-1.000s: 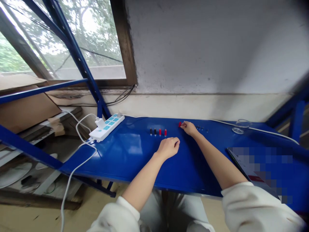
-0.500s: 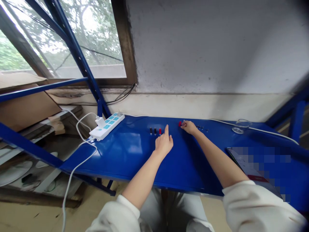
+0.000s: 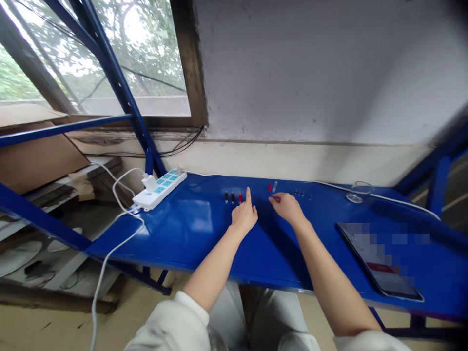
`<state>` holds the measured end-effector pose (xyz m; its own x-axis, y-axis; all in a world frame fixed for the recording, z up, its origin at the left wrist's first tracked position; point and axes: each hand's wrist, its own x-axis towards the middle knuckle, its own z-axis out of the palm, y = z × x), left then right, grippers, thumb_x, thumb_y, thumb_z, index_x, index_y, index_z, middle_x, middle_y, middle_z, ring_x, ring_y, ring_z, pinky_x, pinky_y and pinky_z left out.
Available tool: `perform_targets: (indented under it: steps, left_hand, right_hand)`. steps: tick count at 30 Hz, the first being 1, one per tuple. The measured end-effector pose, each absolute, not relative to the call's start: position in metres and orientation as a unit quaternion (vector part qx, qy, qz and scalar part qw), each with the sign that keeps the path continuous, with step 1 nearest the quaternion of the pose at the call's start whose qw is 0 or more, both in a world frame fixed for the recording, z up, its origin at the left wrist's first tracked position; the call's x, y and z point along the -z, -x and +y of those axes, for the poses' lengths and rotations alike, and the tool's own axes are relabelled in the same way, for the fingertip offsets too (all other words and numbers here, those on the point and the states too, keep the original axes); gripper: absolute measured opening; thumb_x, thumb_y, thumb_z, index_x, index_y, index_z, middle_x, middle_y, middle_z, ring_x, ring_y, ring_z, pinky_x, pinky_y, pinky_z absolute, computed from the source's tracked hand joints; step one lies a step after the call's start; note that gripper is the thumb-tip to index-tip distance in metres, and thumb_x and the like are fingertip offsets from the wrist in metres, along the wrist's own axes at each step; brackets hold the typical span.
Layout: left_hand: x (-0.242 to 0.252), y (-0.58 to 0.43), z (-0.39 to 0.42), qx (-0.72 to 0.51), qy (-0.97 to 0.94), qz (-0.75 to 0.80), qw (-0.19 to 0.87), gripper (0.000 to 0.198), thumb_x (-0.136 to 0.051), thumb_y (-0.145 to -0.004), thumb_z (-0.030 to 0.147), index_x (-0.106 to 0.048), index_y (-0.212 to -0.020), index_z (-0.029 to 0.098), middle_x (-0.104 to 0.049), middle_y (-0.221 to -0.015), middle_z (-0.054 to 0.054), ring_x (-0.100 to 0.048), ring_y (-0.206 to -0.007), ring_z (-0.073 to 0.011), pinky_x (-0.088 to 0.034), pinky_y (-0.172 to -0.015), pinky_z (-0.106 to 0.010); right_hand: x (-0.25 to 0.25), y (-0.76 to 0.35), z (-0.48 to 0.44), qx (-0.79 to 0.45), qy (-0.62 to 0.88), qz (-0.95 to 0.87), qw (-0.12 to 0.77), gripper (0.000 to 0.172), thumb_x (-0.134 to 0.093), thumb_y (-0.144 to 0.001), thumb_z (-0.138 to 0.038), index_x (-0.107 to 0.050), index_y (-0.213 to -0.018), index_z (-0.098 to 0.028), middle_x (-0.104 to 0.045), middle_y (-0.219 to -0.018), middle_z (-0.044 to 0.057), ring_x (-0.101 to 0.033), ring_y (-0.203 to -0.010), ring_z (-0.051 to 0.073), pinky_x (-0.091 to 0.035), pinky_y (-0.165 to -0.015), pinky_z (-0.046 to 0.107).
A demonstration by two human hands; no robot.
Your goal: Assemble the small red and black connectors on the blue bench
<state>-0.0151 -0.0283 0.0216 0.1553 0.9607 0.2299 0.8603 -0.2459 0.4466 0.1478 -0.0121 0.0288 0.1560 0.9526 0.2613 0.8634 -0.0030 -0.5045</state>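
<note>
My left hand [image 3: 244, 215] hangs over the blue table, its index finger stretched forward and the other fingers curled, holding nothing visible. Close to that fingertip stands a small cylinder with a red body [image 3: 240, 197] and a pale lower end. Two similar black cylinders, a nearer one [image 3: 232, 197] and a farther one [image 3: 226, 197], stand to its left. My right hand [image 3: 287, 207] is loosely bent, thumb and fingertips slightly apart, with no object visible between them. Beyond its fingertips are another small red cylinder [image 3: 269, 186] and a clear, tube-like piece [image 3: 275, 186], side by side.
Several tiny metallic parts [image 3: 300, 193] lie right of my right hand. A white power strip [image 3: 161, 189] with a plug and cable occupies the table's left end. At the right are a tablet [image 3: 378, 263] and a clear round piece [image 3: 354, 198]. Blue frame posts flank the table.
My right hand has drawn back toward me, leaving the clear piece beside the red cylinder on the table. My left hand keeps its pointing pose; the view has shifted slightly.
</note>
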Motion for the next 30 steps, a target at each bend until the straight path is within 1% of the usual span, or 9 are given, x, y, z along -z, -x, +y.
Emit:
perform_targets:
  steps: [2, 4, 6, 9, 13, 16, 21, 25, 30]
  left_hand:
    - [-0.021, 0.016, -0.027, -0.251, -0.753, 0.600, 0.097, 0.055, -0.040, -0.083, 0.026, -0.025, -0.135, 0.021, -0.063, -0.091, -0.011, -0.062, -0.072, -0.0204, -0.045, -0.066, -0.031]
    - [-0.020, 0.018, -0.025, -0.290, -0.749, 0.587, 0.102, 0.038, -0.036, -0.085, 0.023, -0.042, -0.122, 0.022, -0.061, -0.098, -0.010, -0.062, -0.076, -0.0194, -0.045, -0.067, -0.030]
    - [-0.018, 0.017, -0.022, -0.349, -0.739, 0.561, 0.133, 0.029, -0.034, -0.086, 0.019, -0.051, -0.108, 0.021, -0.062, -0.093, -0.007, -0.061, -0.078, -0.0166, -0.045, -0.069, -0.028]
    - [-0.017, 0.014, -0.020, -0.442, -0.712, 0.491, 0.236, 0.023, -0.035, -0.086, 0.019, -0.052, -0.102, 0.020, -0.062, -0.081, -0.002, -0.058, -0.067, -0.0103, -0.045, -0.063, -0.022]
    - [-0.019, 0.008, -0.021, -0.497, -0.670, 0.395, 0.386, 0.022, -0.037, -0.086, 0.027, -0.049, -0.101, 0.018, -0.060, -0.080, -0.002, -0.046, -0.040, -0.0027, -0.039, -0.042, -0.016]
    - [-0.022, 0.007, -0.023, -0.507, -0.647, 0.351, 0.448, 0.024, -0.040, -0.085, 0.033, -0.047, -0.101, 0.017, -0.060, -0.081, -0.002, -0.044, -0.036, -0.0012, -0.036, -0.037, -0.015]
    - [-0.025, 0.007, -0.026, -0.515, -0.635, 0.352, 0.457, 0.028, -0.040, -0.084, 0.040, -0.047, -0.095, 0.016, -0.058, -0.070, 0.001, -0.044, -0.033, -0.0018, -0.034, -0.035, -0.015]
    - [-0.025, 0.008, -0.027, -0.529, -0.626, 0.384, 0.425, 0.035, -0.038, -0.083, 0.048, -0.048, -0.076, 0.015, -0.053, -0.054, 0.003, -0.043, -0.032, -0.0034, -0.032, -0.035, -0.015]
    - [-0.028, 0.011, -0.027, -0.576, -0.567, 0.417, 0.417, 0.041, -0.039, -0.080, 0.053, -0.045, -0.065, 0.016, -0.047, -0.044, 0.005, -0.040, -0.032, -0.0043, -0.030, -0.034, -0.015]
  right_hand:
    - [-0.030, -0.136, -0.025, -0.085, 0.681, -0.654, 0.318, 0.025, -0.049, -0.078, -0.033, -0.065, -0.091, -0.019, -0.068, -0.085, 0.008, -0.062, -0.080, 0.021, -0.043, -0.065, 0.027]
    - [-0.030, -0.128, -0.031, -0.100, 0.660, -0.666, 0.333, 0.024, -0.049, -0.078, -0.030, -0.063, -0.094, -0.020, -0.067, -0.086, 0.007, -0.062, -0.078, 0.019, -0.042, -0.066, 0.026]
    - [-0.027, -0.124, -0.032, -0.113, 0.651, -0.665, 0.349, 0.022, -0.047, -0.079, -0.030, -0.061, -0.092, -0.019, -0.067, -0.085, 0.007, -0.062, -0.075, 0.019, -0.042, -0.065, 0.026]
    - [-0.024, -0.121, -0.030, -0.158, 0.649, -0.633, 0.391, 0.029, -0.037, -0.084, -0.040, -0.056, -0.082, -0.019, -0.065, -0.073, 0.007, -0.060, -0.064, 0.017, -0.041, -0.059, 0.025]
    - [-0.022, -0.120, -0.028, -0.225, 0.597, -0.607, 0.473, 0.049, -0.022, -0.085, -0.055, -0.047, -0.064, -0.019, -0.056, -0.056, 0.003, -0.052, -0.051, 0.014, -0.038, -0.052, 0.024]
    - [-0.024, -0.118, -0.030, -0.227, 0.563, -0.603, 0.518, 0.051, -0.024, -0.083, -0.060, -0.042, -0.057, -0.019, -0.049, -0.049, 0.000, -0.046, -0.047, 0.012, -0.035, -0.049, 0.023]
    - [-0.030, -0.115, -0.038, -0.147, 0.585, -0.616, 0.507, 0.052, -0.019, -0.084, -0.059, -0.041, -0.057, -0.020, -0.047, -0.050, 0.001, -0.045, -0.048, 0.013, -0.033, -0.050, 0.023]
    - [-0.032, -0.114, -0.042, -0.087, 0.603, -0.645, 0.461, 0.049, -0.017, -0.087, -0.053, -0.043, -0.061, -0.021, -0.049, -0.053, 0.002, -0.047, -0.050, 0.014, -0.032, -0.052, 0.024]
    - [-0.034, -0.116, -0.041, -0.107, 0.563, -0.663, 0.481, 0.038, -0.028, -0.086, -0.049, -0.048, -0.072, -0.020, -0.052, -0.059, 0.001, -0.047, -0.054, 0.012, -0.035, -0.056, 0.022]
